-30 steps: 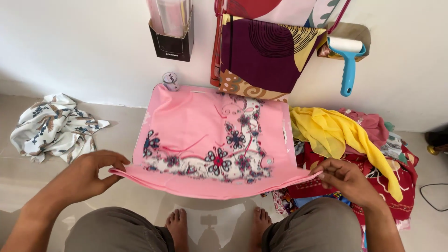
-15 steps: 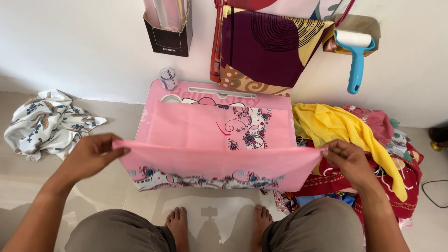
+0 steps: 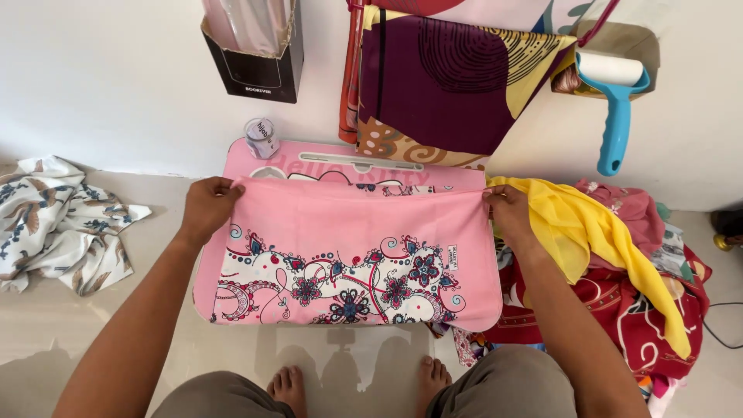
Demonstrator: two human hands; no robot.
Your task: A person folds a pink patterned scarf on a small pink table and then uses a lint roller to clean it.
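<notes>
Pink floral-printed cloth (image 3: 348, 255) lay folded over the pink lap table (image 3: 340, 161); left hand (image 3: 207, 209) and right hand (image 3: 509, 210) pinched its twelve-o'clock corners. Uneven tension risked a skewed fold.

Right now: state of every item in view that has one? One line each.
pink scarf: folded over, spread flat on the pink board, far corners pinched.
left hand: gripping the far left corner.
right hand: gripping the far right corner.
yellow cloth: loose, draped over the pile.
white floral cloth: crumpled on the floor.
lint roller: hanging on the wall.
</notes>
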